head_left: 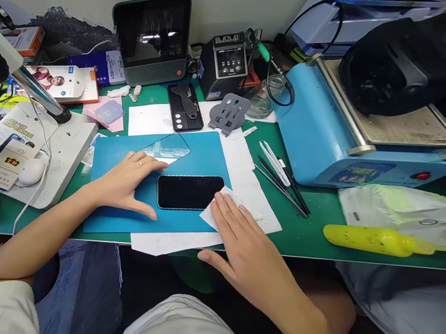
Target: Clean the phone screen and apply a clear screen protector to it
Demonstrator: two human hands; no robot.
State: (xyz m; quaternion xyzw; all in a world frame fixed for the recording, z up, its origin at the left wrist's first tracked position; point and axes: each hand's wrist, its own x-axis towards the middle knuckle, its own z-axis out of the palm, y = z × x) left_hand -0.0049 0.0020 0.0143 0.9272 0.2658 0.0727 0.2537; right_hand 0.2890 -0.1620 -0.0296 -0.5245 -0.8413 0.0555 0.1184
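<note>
A smartphone [189,191] with a dark screen lies on a blue work mat [114,223]. At its left end my left hand [131,181] hovers with thumb and fingers apart, holding nothing. My right hand [242,245] lies with fingers stretched over a white paper sheet [268,218] at the phone's right end; its thumb sticks out to the left. Whether the fingertips touch the phone's edge I cannot tell. Behind my left fingers a clear screen glass with a black border [173,151] rests on the mat, partly covered by the hand.
Tweezers and pens [284,179] lie right of the mat. Farther right stand a blue machine [314,141] and a yellow bottle [367,239] lying down. A phone case [181,122], grey holder [231,112], soldering station [224,69] and tablet display [152,36] line the back.
</note>
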